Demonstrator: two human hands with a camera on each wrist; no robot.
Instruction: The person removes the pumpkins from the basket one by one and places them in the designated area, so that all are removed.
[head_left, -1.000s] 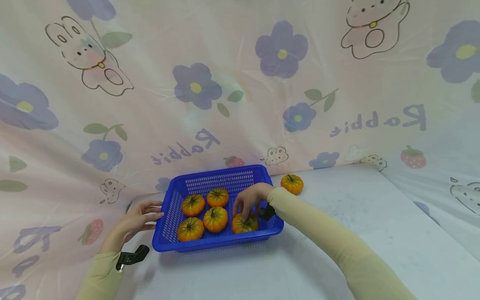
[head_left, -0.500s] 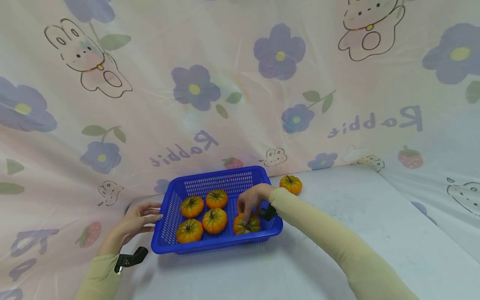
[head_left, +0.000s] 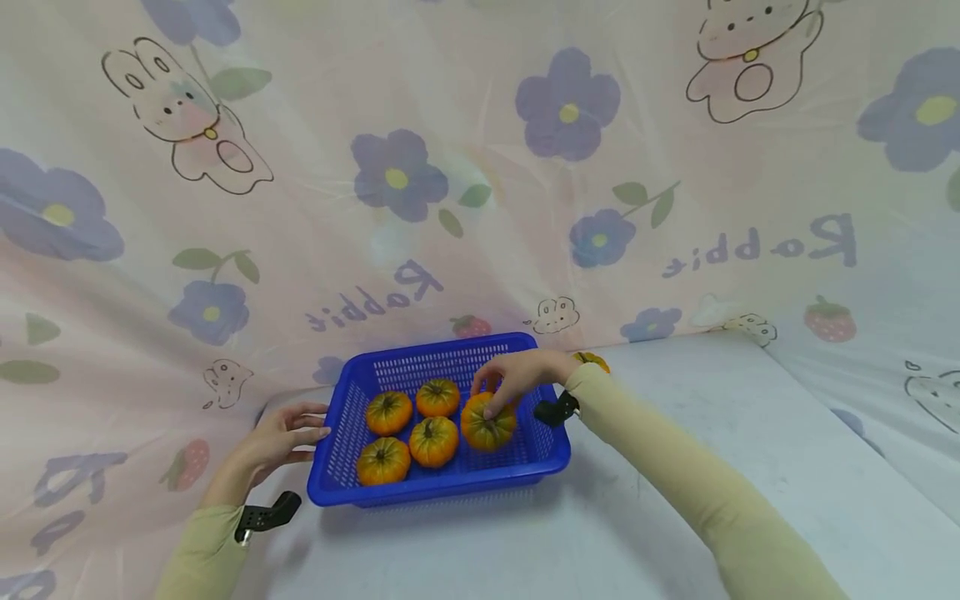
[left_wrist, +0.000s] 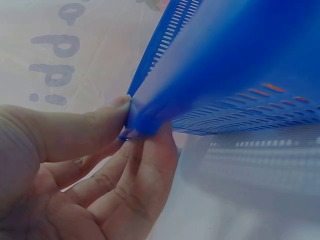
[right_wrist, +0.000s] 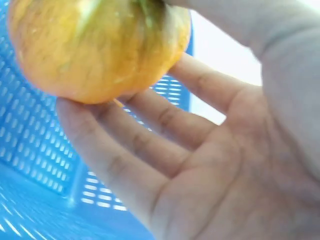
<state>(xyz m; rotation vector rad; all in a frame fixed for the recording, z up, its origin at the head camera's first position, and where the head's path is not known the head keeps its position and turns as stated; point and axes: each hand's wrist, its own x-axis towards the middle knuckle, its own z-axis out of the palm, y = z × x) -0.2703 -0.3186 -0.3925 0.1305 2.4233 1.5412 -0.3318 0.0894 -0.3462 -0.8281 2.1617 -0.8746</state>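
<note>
A blue plastic basket (head_left: 442,483) with slotted walls holds several small orange pumpkins, among them one at its middle (head_left: 433,442). My left hand (head_left: 273,442) pinches the basket's left rim between thumb and fingers; the left wrist view shows the thumb on one side of the rim (left_wrist: 145,117) and fingertips under it. Over the right part of the basket, my right hand (head_left: 517,379) grips a pumpkin (head_left: 488,427) from above, thumb near its stem. In the right wrist view the fingers curl beneath that pumpkin (right_wrist: 95,55).
Another pumpkin (head_left: 592,361) lies on the white table (head_left: 675,417) behind the basket's right side, partly hidden by the right forearm. A patterned cloth (head_left: 480,250) with flowers and rabbits hangs behind the table and along its sides.
The pumpkin under my right hand has risen from the basket's front right area, and the hand has moved up with it. My left hand stays at the rim.
</note>
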